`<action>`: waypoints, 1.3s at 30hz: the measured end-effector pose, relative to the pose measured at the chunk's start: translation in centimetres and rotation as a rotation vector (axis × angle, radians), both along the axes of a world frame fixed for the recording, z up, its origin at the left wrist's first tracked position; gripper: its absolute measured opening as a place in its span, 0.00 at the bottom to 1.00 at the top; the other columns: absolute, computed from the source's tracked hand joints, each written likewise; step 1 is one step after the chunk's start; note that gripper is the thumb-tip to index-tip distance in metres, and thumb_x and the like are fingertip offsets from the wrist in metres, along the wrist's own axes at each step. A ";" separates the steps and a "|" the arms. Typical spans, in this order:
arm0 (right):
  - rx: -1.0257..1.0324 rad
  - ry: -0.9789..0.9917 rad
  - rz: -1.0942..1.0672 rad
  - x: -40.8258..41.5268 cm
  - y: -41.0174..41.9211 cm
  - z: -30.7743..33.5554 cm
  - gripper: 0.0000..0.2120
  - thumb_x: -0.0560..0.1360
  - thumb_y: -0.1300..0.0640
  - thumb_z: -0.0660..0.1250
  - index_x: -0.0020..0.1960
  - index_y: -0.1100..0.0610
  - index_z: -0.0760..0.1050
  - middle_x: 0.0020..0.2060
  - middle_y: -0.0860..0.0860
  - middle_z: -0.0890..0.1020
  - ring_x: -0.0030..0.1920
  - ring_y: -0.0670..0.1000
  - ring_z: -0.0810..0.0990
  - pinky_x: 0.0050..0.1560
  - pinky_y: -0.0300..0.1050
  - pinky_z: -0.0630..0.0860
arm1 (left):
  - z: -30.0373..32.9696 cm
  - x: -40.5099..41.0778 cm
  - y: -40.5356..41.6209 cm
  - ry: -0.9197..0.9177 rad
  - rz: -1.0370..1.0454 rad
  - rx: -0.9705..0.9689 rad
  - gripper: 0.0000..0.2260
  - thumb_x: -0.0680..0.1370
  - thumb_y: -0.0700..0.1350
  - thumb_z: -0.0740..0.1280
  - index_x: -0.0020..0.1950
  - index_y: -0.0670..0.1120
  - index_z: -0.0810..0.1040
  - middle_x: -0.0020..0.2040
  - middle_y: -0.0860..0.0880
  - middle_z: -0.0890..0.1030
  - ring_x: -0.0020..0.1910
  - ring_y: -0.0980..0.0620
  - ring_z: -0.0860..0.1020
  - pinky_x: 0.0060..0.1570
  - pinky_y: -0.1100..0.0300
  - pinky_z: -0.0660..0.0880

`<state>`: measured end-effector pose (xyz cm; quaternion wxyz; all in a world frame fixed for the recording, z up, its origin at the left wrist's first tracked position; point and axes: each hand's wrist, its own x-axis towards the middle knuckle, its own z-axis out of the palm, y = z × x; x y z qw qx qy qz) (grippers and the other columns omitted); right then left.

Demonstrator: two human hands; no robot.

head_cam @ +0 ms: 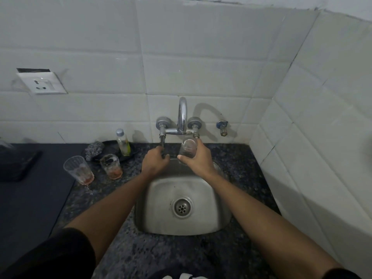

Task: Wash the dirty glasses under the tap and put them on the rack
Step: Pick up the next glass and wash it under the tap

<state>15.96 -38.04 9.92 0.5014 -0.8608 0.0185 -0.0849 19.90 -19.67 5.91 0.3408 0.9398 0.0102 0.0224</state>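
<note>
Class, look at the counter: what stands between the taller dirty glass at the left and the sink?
In the head view, the shorter dirty glass stands between the taller dirty glass and the sink, on the counter.

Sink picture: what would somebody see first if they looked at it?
First the two arms reaching over the steel sink: the right hand holds a clear glass up under the chrome tap, and the left hand reaches to the tap's left handle. Next, two dirty glasses with orange dregs stand on the speckled counter, left of the sink.
</note>
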 end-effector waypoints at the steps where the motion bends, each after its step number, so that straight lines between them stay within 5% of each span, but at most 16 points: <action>1: -0.005 0.000 0.007 0.0 0.1 0.0 0.28 0.66 0.54 0.84 0.61 0.52 0.76 0.52 0.45 0.84 0.51 0.43 0.83 0.51 0.33 0.77 | 0.0 -0.1 0.1 -0.006 -0.001 -0.002 0.19 0.77 0.51 0.69 0.64 0.42 0.79 0.55 0.40 0.85 0.54 0.39 0.82 0.51 0.50 0.77; 7: -0.025 0.021 0.010 0.0 0.7 -0.1 0.30 0.65 0.52 0.85 0.62 0.53 0.76 0.51 0.45 0.84 0.49 0.41 0.82 0.47 0.29 0.73 | 0.6 -0.7 0.4 -0.021 -0.008 -0.027 0.23 0.77 0.52 0.69 0.70 0.44 0.77 0.61 0.41 0.84 0.60 0.38 0.81 0.57 0.47 0.79; 12: -0.046 0.048 0.026 -0.2 1.3 -0.9 0.29 0.64 0.51 0.85 0.60 0.52 0.76 0.51 0.46 0.84 0.50 0.45 0.83 0.51 0.38 0.79 | 0.8 -1.4 0.9 -0.042 -0.014 -0.036 0.23 0.76 0.51 0.69 0.69 0.46 0.78 0.60 0.42 0.84 0.59 0.39 0.82 0.57 0.47 0.79; 16: -0.025 0.059 0.038 -0.6 1.8 -1.0 0.29 0.64 0.51 0.85 0.59 0.51 0.75 0.50 0.44 0.83 0.49 0.43 0.82 0.47 0.31 0.75 | 1.0 -1.6 1.1 -0.056 -0.006 -0.034 0.22 0.75 0.51 0.69 0.68 0.46 0.78 0.60 0.42 0.84 0.59 0.40 0.82 0.57 0.48 0.79; 29: -0.035 0.092 0.119 -0.8 1.8 -2.2 0.29 0.64 0.51 0.85 0.61 0.52 0.77 0.52 0.45 0.84 0.52 0.45 0.83 0.55 0.46 0.82 | 1.8 -2.1 1.2 -0.156 -0.021 -0.061 0.19 0.75 0.50 0.67 0.65 0.48 0.79 0.57 0.47 0.86 0.54 0.46 0.84 0.54 0.47 0.81; 39: -0.069 -0.019 0.297 -0.5 6.2 -1.3 0.28 0.63 0.49 0.84 0.58 0.51 0.78 0.53 0.48 0.81 0.53 0.47 0.81 0.55 0.47 0.80 | 0.5 -5.1 7.7 -0.254 0.129 -0.088 0.17 0.79 0.46 0.69 0.67 0.44 0.80 0.58 0.45 0.85 0.52 0.48 0.83 0.53 0.54 0.79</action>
